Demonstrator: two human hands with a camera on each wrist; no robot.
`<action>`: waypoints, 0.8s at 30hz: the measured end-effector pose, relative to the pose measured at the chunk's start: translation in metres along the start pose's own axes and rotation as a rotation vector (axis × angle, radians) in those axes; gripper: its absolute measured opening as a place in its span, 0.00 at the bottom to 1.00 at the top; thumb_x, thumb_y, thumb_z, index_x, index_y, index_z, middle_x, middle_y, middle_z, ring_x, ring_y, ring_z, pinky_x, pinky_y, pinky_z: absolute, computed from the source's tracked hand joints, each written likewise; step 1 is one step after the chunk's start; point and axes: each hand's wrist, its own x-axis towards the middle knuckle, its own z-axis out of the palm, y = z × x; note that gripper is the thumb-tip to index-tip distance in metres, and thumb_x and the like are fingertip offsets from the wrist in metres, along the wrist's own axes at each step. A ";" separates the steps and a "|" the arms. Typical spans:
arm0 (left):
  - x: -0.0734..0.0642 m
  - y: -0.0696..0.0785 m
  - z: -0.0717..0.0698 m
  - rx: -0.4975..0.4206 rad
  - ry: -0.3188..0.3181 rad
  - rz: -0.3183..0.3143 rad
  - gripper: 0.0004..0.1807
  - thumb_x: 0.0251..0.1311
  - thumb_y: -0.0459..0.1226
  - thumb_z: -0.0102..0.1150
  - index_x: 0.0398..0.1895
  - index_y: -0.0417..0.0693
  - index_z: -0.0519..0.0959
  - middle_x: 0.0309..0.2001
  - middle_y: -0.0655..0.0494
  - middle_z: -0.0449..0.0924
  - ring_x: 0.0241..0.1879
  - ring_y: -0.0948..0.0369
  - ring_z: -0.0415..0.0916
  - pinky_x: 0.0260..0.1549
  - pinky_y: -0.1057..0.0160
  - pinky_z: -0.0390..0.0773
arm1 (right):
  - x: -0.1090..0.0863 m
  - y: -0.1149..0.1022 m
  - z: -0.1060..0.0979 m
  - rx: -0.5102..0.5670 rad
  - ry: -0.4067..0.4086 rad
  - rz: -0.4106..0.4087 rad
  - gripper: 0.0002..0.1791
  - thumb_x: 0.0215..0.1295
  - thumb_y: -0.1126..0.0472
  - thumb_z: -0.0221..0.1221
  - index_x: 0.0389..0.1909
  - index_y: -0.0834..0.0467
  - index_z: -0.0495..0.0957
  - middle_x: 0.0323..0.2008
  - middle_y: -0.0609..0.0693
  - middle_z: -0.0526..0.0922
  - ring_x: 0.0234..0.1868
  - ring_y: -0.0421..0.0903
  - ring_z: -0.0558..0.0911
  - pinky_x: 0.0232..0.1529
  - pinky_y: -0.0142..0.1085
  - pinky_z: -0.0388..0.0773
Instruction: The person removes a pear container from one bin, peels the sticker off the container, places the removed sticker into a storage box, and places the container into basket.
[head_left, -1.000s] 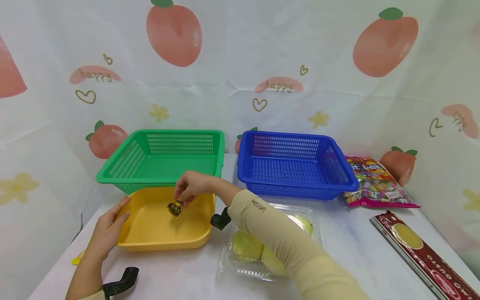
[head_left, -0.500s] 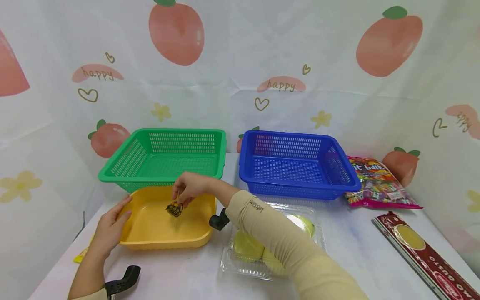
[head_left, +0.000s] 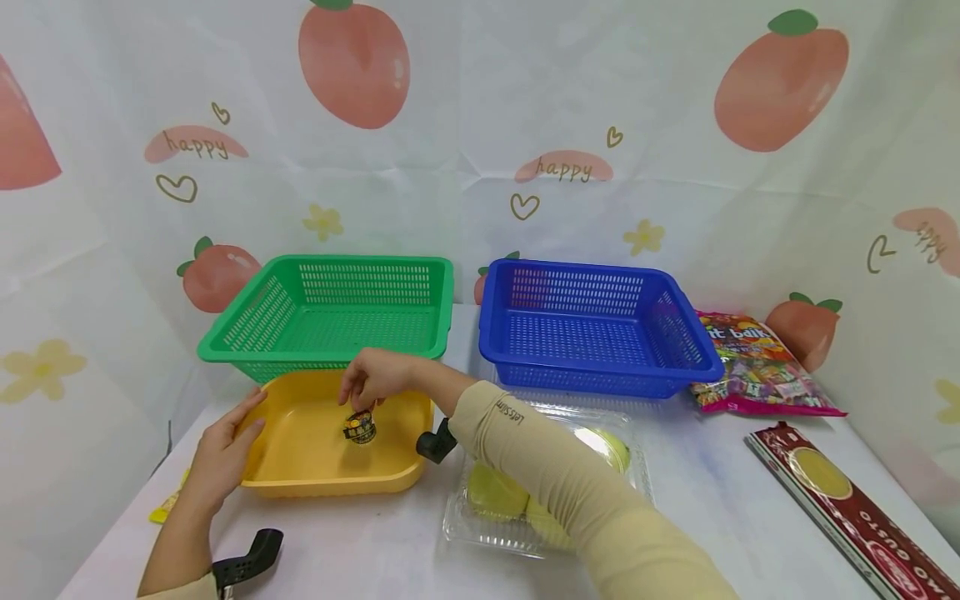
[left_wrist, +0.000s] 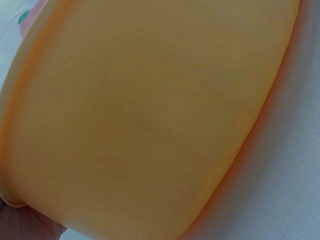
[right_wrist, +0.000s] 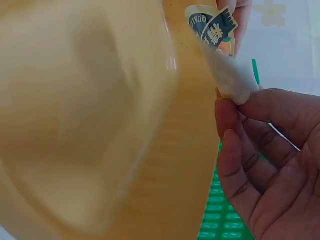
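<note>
My left hand (head_left: 225, 446) grips the left rim of the yellow basin (head_left: 300, 486), thumb toward the inside. In the left wrist view the basin's yellow surface (left_wrist: 150, 110) fills most of the picture, with a bit of the hand (left_wrist: 27, 225) at the bottom left corner. Over the basin, my right hand (head_left: 378, 377) pinches a small printed label (head_left: 360, 427). The right wrist view shows this label (right_wrist: 232, 75) curled, its white back showing, between thumb and fingertips of the right hand (right_wrist: 280, 155). Whether the label touches the basin I cannot tell.
Behind the basin stand a green basket (head_left: 367, 325) and a blue basket (head_left: 592, 337). Under my right forearm lies a clear plastic box (head_left: 468, 533) with pale green items. A candy bag (head_left: 757, 375) and a long dark red box (head_left: 840, 500) are at right; a yellow wrapper (head_left: 161, 510) at left.
The right hand shifts slightly left and down, and the label now faces more squarely toward the head camera. The left hand stays on the rim. The head view drifts slightly.
</note>
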 end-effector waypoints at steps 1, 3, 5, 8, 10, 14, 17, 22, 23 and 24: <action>0.000 0.000 0.000 0.000 0.001 0.000 0.27 0.73 0.41 0.31 0.70 0.36 0.53 0.72 0.38 0.43 0.70 0.36 0.41 0.64 0.35 0.47 | 0.000 0.000 0.000 -0.005 0.000 -0.008 0.12 0.61 0.71 0.57 0.46 0.65 0.80 0.30 0.51 0.83 0.27 0.36 0.77 0.26 0.24 0.74; 0.000 0.000 0.000 -0.002 -0.003 0.002 0.27 0.73 0.41 0.31 0.69 0.36 0.53 0.72 0.38 0.43 0.70 0.36 0.40 0.64 0.35 0.46 | 0.000 0.000 0.001 -0.008 0.006 -0.025 0.12 0.60 0.71 0.58 0.46 0.66 0.80 0.31 0.52 0.83 0.27 0.35 0.76 0.25 0.24 0.73; 0.000 0.001 0.000 0.002 -0.002 0.000 0.27 0.73 0.41 0.31 0.70 0.36 0.53 0.72 0.38 0.43 0.70 0.36 0.41 0.64 0.35 0.46 | 0.000 0.001 0.001 0.002 0.009 -0.042 0.13 0.60 0.72 0.58 0.45 0.67 0.80 0.31 0.53 0.83 0.28 0.35 0.76 0.25 0.24 0.72; 0.000 0.001 -0.001 -0.001 -0.005 0.002 0.27 0.73 0.42 0.31 0.70 0.36 0.53 0.72 0.38 0.42 0.70 0.36 0.40 0.64 0.35 0.47 | 0.000 0.001 0.001 0.017 0.011 -0.062 0.13 0.59 0.73 0.57 0.46 0.69 0.79 0.33 0.55 0.83 0.28 0.35 0.76 0.28 0.22 0.73; 0.001 0.001 -0.001 -0.001 -0.005 0.002 0.27 0.73 0.42 0.30 0.70 0.37 0.53 0.72 0.39 0.42 0.70 0.36 0.41 0.63 0.35 0.47 | 0.000 0.001 0.002 0.014 0.015 -0.062 0.13 0.59 0.74 0.57 0.45 0.68 0.79 0.33 0.55 0.83 0.29 0.35 0.76 0.30 0.21 0.74; 0.001 0.001 -0.001 -0.007 -0.004 0.007 0.27 0.73 0.43 0.31 0.70 0.37 0.53 0.72 0.39 0.43 0.69 0.36 0.41 0.63 0.35 0.48 | 0.000 0.001 0.002 -0.008 0.021 -0.042 0.13 0.59 0.73 0.57 0.45 0.67 0.79 0.31 0.52 0.82 0.29 0.36 0.77 0.33 0.21 0.76; 0.000 0.001 0.000 -0.011 -0.003 0.010 0.28 0.73 0.43 0.31 0.70 0.37 0.53 0.72 0.39 0.43 0.70 0.36 0.41 0.63 0.35 0.47 | 0.001 0.000 0.003 -0.010 0.020 -0.031 0.12 0.60 0.73 0.57 0.45 0.66 0.79 0.28 0.50 0.80 0.29 0.36 0.75 0.32 0.21 0.77; 0.000 0.001 -0.001 -0.014 -0.004 0.014 0.28 0.73 0.43 0.31 0.70 0.37 0.53 0.72 0.39 0.43 0.70 0.36 0.40 0.63 0.35 0.47 | 0.001 0.001 0.005 0.034 0.009 -0.043 0.12 0.59 0.74 0.56 0.44 0.69 0.79 0.24 0.49 0.77 0.26 0.38 0.73 0.29 0.23 0.75; 0.000 0.000 -0.001 -0.014 -0.004 0.015 0.28 0.73 0.43 0.31 0.70 0.37 0.53 0.72 0.39 0.43 0.70 0.36 0.40 0.63 0.35 0.47 | 0.001 0.001 0.005 0.044 0.005 -0.049 0.12 0.59 0.75 0.56 0.44 0.70 0.79 0.24 0.49 0.77 0.25 0.38 0.72 0.28 0.23 0.75; 0.000 0.000 -0.001 -0.014 -0.005 0.015 0.27 0.73 0.43 0.31 0.70 0.37 0.53 0.72 0.39 0.43 0.70 0.36 0.40 0.63 0.35 0.48 | 0.001 0.001 0.005 0.052 0.003 -0.055 0.11 0.59 0.75 0.56 0.44 0.70 0.78 0.23 0.49 0.76 0.25 0.39 0.72 0.28 0.24 0.74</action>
